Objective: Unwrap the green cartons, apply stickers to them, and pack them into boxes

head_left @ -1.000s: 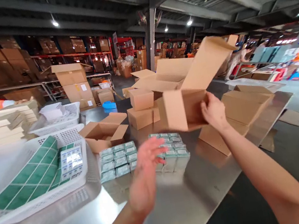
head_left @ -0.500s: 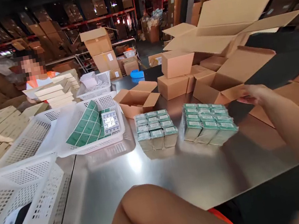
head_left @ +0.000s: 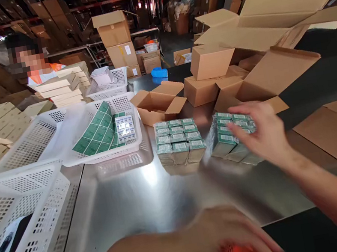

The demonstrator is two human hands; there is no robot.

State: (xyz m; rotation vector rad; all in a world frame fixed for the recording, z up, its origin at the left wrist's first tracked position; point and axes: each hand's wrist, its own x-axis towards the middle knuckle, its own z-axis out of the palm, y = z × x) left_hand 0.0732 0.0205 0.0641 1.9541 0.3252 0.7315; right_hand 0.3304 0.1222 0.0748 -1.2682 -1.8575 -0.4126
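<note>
Reaching now: right hand [head_left: 264, 133], fingers spread, over the right block of green packets [head_left: 229, 138] mid-desk, touching or just above, nothing pinched. Next, probably closing round that block. Left hand [head_left: 209, 245] near and low, blurred, grip unclear. Twin block [head_left: 179, 140] just left; open carton [head_left: 156, 104] beyond.

Dim warehouse, steel table [head_left: 130, 206], stacked cartons [head_left: 115, 33] on shelving
</note>
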